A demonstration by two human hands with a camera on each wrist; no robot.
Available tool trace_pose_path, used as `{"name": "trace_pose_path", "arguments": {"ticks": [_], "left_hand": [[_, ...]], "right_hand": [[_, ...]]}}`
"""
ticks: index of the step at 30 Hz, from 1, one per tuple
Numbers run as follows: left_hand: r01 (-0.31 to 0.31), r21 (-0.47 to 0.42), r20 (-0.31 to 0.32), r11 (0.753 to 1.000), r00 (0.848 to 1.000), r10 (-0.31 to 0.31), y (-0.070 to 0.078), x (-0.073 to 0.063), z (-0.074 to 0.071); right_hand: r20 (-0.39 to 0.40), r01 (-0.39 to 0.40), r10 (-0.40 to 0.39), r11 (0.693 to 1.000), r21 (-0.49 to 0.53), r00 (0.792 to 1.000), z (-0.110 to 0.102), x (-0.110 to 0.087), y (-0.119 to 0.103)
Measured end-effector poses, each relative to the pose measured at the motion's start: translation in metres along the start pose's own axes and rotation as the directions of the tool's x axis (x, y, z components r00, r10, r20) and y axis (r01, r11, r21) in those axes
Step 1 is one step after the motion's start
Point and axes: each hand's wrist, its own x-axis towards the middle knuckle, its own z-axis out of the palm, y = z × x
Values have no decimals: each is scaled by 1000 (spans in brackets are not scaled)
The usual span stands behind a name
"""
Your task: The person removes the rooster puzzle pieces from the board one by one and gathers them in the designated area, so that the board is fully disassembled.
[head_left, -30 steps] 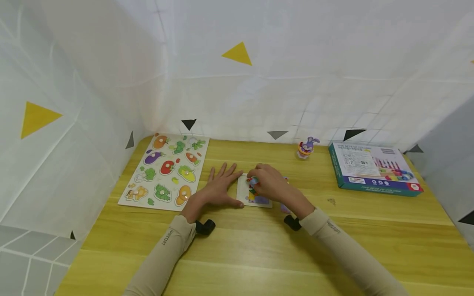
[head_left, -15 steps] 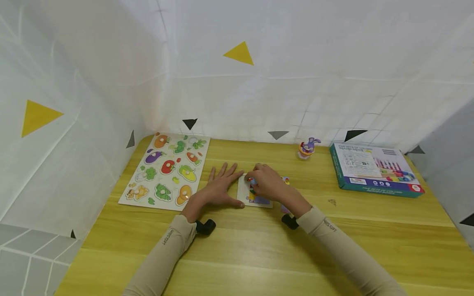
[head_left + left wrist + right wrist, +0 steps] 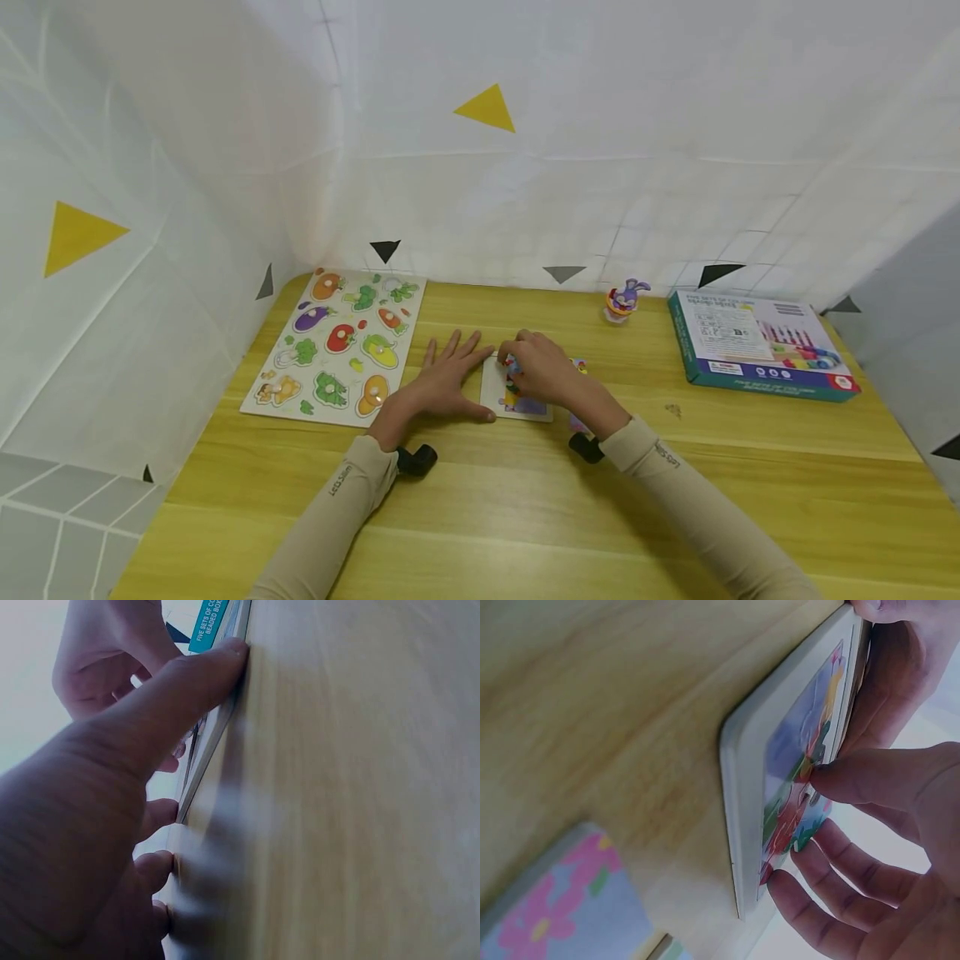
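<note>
A small jigsaw board (image 3: 491, 393) with a pale frame lies on the wooden table between the two hands. My left hand (image 3: 442, 387) is spread flat on the table, its thumb and index fingertip touching the left side of the board. My right hand (image 3: 546, 369) reaches over the picture, its thumb and fingertips pinching a red and green puzzle piece (image 3: 810, 823) at the inlay. In the right wrist view several joined pieces fill the frame; the hand hides part of them. Loose puzzle pieces with pink flowers (image 3: 570, 907) lie right of the board, partly under my right forearm.
A vegetable peg puzzle board (image 3: 345, 340) lies at the left. At the back stands a purple rabbit figurine (image 3: 626, 300) in a cup. A beaded-toy box (image 3: 761, 343) lies at the right. White cloth (image 3: 480, 208) hangs behind the table.
My right hand has shifted slightly, and the piece it pinches has gone from tilted above the inlay to lying lower against it. My left hand has stayed in place.
</note>
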Motion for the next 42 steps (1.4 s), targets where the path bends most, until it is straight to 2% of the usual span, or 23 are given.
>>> {"name": "trace_pose_path", "arguments": {"ticks": [5,18,26,35,42], "left_hand": [[-1,-9,0,1000,1000,1,1,0,-1],[3,-5,-4,1000,1000,-3,1,-1,-1],[-18,-12,-14,1000,1000,18,2,-2,-2],[-12,10,-11,1000,1000,12,3,-1,-4],[-9,14,-8,1000,1000,9,2,0,-2]], "right_hand": [[-22,8,-8,1000,9,1000,0,0,0],[-21,-7,7,1000,6,1000,0,1,-2],[-69,46,-44,999,24,997,-5,-2,-2],[-66,57,-53,997,58,996,-17,-10,-1],[-82,60,-57,998,31,995,-24,-20,4]]}}
